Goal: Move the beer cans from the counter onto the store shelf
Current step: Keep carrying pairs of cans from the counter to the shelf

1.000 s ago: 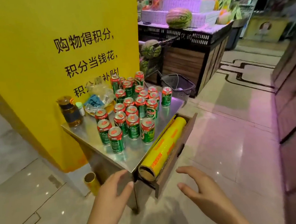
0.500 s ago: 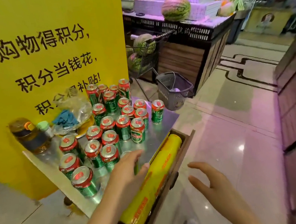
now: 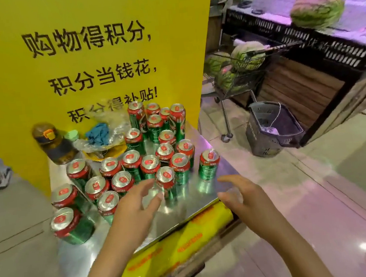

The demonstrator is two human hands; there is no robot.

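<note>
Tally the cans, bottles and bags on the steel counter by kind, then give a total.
Beer cans: 21
Large brown bottle: 1
Small green-capped bottle: 1
Clear plastic bag: 1
Total: 24

Just beyond the left hand [image 3: 137, 206], glossy metal beer cans [image 3: 151, 163] stand on a brushed, reflective steel counter [image 3: 192, 200]. Below the right hand [image 3: 243, 196] lies a shiny plastic film roll [image 3: 183, 243]. The floor [image 3: 318, 203] is polished.
</note>
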